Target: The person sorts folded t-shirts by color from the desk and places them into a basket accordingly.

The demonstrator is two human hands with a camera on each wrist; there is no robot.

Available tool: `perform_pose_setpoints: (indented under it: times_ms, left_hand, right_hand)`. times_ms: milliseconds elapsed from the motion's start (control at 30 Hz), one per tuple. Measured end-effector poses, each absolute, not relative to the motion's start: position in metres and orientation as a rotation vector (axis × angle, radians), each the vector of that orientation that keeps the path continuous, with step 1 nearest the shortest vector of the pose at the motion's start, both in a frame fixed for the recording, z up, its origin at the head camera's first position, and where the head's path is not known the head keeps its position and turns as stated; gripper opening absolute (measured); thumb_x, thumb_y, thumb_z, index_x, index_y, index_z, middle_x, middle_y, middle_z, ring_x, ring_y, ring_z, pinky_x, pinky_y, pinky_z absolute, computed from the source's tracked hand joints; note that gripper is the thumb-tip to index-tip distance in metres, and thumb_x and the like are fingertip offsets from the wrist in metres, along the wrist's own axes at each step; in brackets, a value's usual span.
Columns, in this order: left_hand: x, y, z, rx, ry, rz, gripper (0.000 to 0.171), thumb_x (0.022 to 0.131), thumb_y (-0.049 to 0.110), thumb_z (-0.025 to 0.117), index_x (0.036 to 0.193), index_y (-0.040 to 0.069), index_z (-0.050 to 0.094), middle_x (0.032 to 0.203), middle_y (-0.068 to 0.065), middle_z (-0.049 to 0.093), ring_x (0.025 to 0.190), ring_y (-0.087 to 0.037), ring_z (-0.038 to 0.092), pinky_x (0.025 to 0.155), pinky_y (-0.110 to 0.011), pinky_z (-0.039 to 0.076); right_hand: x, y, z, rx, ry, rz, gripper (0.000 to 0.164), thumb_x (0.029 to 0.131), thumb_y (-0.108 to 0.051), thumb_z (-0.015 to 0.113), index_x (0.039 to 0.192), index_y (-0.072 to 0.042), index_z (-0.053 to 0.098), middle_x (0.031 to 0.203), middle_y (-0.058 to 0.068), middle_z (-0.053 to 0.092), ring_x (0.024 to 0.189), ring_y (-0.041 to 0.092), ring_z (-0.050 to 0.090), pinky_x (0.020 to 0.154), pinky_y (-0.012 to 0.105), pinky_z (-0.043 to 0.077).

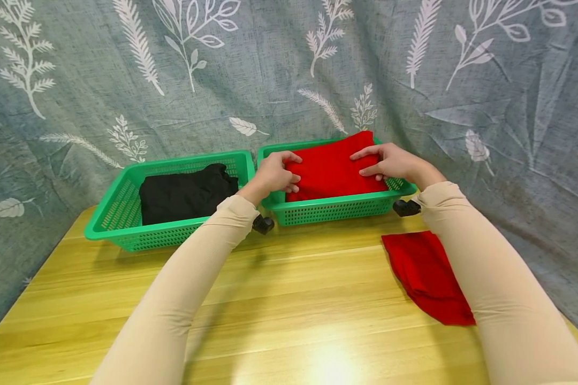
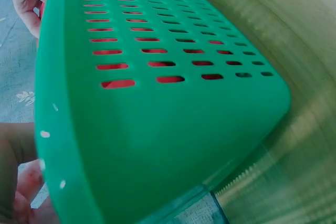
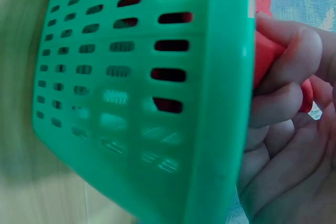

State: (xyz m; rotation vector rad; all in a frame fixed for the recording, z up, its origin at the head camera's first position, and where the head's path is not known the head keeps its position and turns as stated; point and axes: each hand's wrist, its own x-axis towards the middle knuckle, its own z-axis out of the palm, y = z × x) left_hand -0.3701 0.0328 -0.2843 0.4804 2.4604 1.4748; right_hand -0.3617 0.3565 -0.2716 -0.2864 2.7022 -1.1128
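A red cloth lies spread flat inside the right green basket, its far right corner reaching over the back rim. My left hand is at the cloth's left edge, fingers loosely bent and apart; in the left wrist view the basket wall partly hides this hand. At the opposite edge, my right hand has its fingers over the cloth. The right wrist view shows the curled fingers of that hand pinching a red fold just beyond the basket rim.
To the left stands another green basket holding a folded black cloth. A second red cloth lies on the wooden table, partly under my right forearm. Behind the baskets hangs a grey-blue leaf-patterned curtain.
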Motion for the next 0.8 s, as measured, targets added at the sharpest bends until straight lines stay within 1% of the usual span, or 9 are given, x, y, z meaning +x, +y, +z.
perform_pose_setpoints:
  times_ms: [67,133,167,233,300,367,600,667,800]
  left_hand:
    - [-0.370,0.033,-0.285,0.472,2.483,1.468,0.046,0.103,0.002,0.068,0.148,0.010,0.060,0.098,-0.017,0.070,0.070,-0.022,0.077,0.079,-0.036,0.066]
    - [-0.371,0.034,-0.285,0.447,2.523,1.450,0.045,0.103,-0.001,0.067,0.146,0.009,0.061,0.096,-0.015,0.067,0.073,-0.024,0.078,0.074,-0.032,0.065]
    - [-0.371,0.034,-0.285,0.429,2.547,1.438,0.044,0.102,-0.002,0.066,0.145,0.009,0.062,0.101,-0.015,0.066,0.071,-0.023,0.077,0.072,-0.030,0.064]
    - [-0.370,0.035,-0.285,0.401,2.596,1.407,0.042,0.101,-0.003,0.066,0.142,0.009,0.063,0.108,-0.016,0.067,0.069,-0.020,0.074,0.068,-0.027,0.061]
    - [-0.370,0.034,-0.285,0.386,2.631,1.380,0.040,0.101,-0.002,0.067,0.139,0.010,0.063,0.117,-0.015,0.066,0.067,-0.018,0.071,0.065,-0.024,0.059]
    - [-0.368,0.033,-0.284,0.397,2.641,1.368,0.037,0.102,0.002,0.069,0.137,0.011,0.063,0.121,-0.015,0.067,0.065,-0.013,0.067,0.066,-0.025,0.058]
    - [-0.358,0.029,-0.284,0.495,2.594,1.357,0.036,0.104,0.007,0.069,0.139,0.012,0.062,0.101,-0.010,0.073,0.069,-0.018,0.067,0.067,-0.029,0.056]
    - [-0.355,0.029,-0.285,0.520,2.586,1.347,0.036,0.104,0.008,0.069,0.139,0.013,0.063,0.101,-0.009,0.073,0.070,-0.018,0.068,0.069,-0.031,0.058]
    - [-0.347,0.029,-0.286,0.567,2.562,1.350,0.035,0.105,0.010,0.069,0.139,0.014,0.063,0.105,-0.010,0.074,0.070,-0.020,0.067,0.076,-0.040,0.060]
  right_hand:
    - [-0.363,0.356,-0.273,-0.289,2.707,-1.102,0.051,0.105,-0.016,0.072,0.154,-0.014,0.059,0.068,-0.004,0.055,0.064,0.016,0.053,0.064,0.029,0.050]
    - [-0.364,0.356,-0.274,-0.288,2.709,-1.095,0.051,0.106,-0.016,0.070,0.155,-0.011,0.057,0.079,0.000,0.060,0.066,0.016,0.056,0.065,0.029,0.051]
    - [-0.363,0.357,-0.274,-0.286,2.708,-1.095,0.052,0.107,-0.016,0.068,0.156,-0.009,0.055,0.088,0.005,0.065,0.068,0.017,0.058,0.066,0.029,0.052]
    - [-0.362,0.358,-0.274,-0.270,2.702,-1.111,0.052,0.108,-0.016,0.065,0.157,-0.006,0.051,0.109,0.014,0.069,0.072,0.017,0.061,0.067,0.029,0.052]
    - [-0.359,0.360,-0.272,-0.251,2.700,-1.127,0.051,0.110,-0.017,0.062,0.159,-0.006,0.048,0.132,0.022,0.064,0.075,0.018,0.062,0.069,0.029,0.053]
    - [-0.356,0.361,-0.269,-0.244,2.701,-1.145,0.050,0.111,-0.018,0.060,0.159,-0.006,0.047,0.146,0.026,0.058,0.076,0.017,0.062,0.070,0.029,0.054]
    - [-0.348,0.363,-0.261,-0.278,2.707,-1.108,0.050,0.112,-0.022,0.060,0.159,-0.010,0.049,0.154,0.027,0.053,0.077,0.017,0.062,0.072,0.030,0.056]
    - [-0.345,0.364,-0.260,-0.293,2.710,-1.084,0.050,0.112,-0.024,0.060,0.158,-0.010,0.050,0.154,0.028,0.053,0.077,0.018,0.062,0.072,0.032,0.056]
    - [-0.333,0.364,-0.256,-0.328,2.719,-1.029,0.049,0.111,-0.026,0.062,0.157,-0.013,0.052,0.151,0.026,0.057,0.077,0.023,0.064,0.073,0.036,0.058]
